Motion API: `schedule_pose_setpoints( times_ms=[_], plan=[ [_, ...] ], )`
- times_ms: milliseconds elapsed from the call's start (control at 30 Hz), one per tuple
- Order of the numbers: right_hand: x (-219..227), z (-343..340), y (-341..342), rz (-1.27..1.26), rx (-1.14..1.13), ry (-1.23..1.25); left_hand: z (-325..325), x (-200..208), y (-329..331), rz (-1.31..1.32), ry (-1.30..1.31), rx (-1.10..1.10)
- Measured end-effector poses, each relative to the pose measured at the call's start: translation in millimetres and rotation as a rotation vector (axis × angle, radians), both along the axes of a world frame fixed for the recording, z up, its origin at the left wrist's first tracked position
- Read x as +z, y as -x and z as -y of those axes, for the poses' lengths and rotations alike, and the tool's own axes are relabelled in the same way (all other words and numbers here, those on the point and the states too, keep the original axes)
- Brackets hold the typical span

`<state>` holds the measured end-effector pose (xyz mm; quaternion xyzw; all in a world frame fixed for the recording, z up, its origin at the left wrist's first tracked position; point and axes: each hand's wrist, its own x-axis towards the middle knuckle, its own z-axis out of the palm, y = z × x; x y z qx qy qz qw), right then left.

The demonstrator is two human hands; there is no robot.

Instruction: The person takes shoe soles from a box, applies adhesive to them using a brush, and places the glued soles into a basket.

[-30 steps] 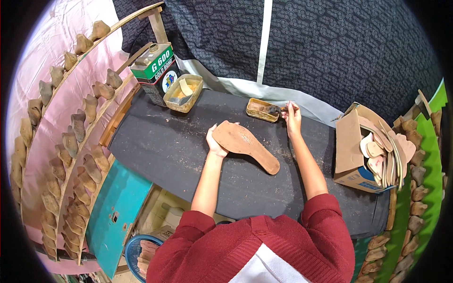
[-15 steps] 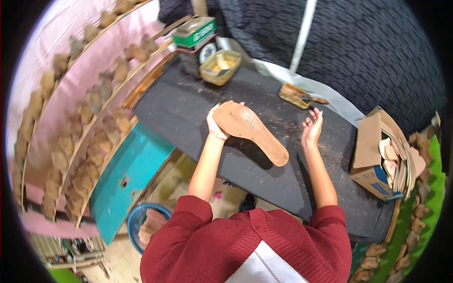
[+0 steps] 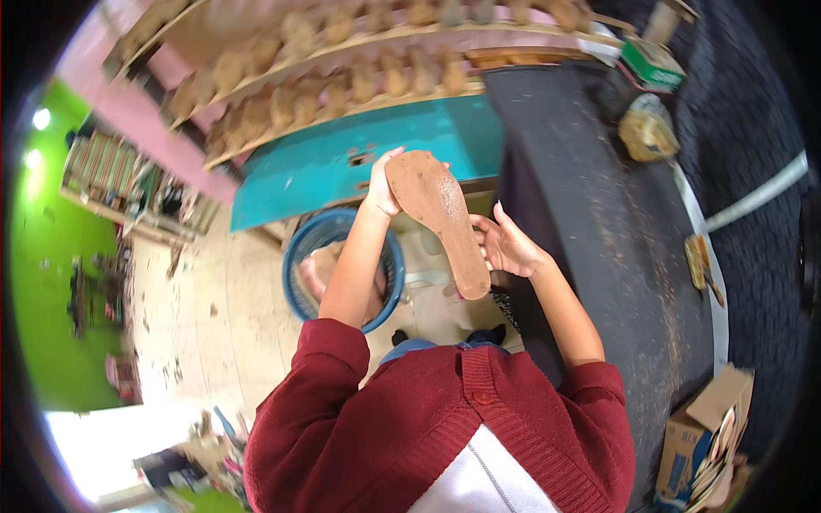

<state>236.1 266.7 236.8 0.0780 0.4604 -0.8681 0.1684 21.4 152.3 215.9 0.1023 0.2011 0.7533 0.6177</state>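
My left hand (image 3: 383, 185) grips a brown shoe insole (image 3: 438, 205) by its wide forefoot end, the thumb at the edge and the other fingers mostly hidden behind. Its narrow heel end points down toward me. A rough, shiny speckled patch marks the upper face of the insole. Beside the heel half, my right hand (image 3: 511, 244) is open, thumb raised and fingers apart. Those fingertips come right up to the insole's edge; whether they touch it I cannot tell.
A black-covered table (image 3: 569, 205) runs along my right, bearing a plastic tub (image 3: 648, 135), a brush in a dish (image 3: 699, 263) and a cardboard box (image 3: 684, 445) of insoles. Ahead are a teal panel (image 3: 299, 175) and shelves of shoe lasts (image 3: 363, 81). A blue basket (image 3: 295, 286) stands on the floor.
My view and body have turned left, away from the table, toward the teal panel and basket. The insole has come along in my left hand, and my right hand has moved close to its heel.
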Motion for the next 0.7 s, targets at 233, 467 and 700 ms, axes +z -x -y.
schedule_pose_setpoints(
  times_ms=[233, 467, 700],
  plan=[
    [-83.0, 109.6, 90.4, 0.150, 0.127, 0.071, 154.4, -67.8, 60.0, -0.020, 0.383, 0.354],
    [-177.0, 205.7, 114.2, 0.242, -0.039, 0.144, 244.7, -134.8, 68.3, 0.120, 0.533, 0.461],
    [-230.4, 222.5, 112.8, 0.263, -0.188, -0.041, 259.9, -184.2, 60.5, -0.017, 0.763, 0.406]
  ],
)
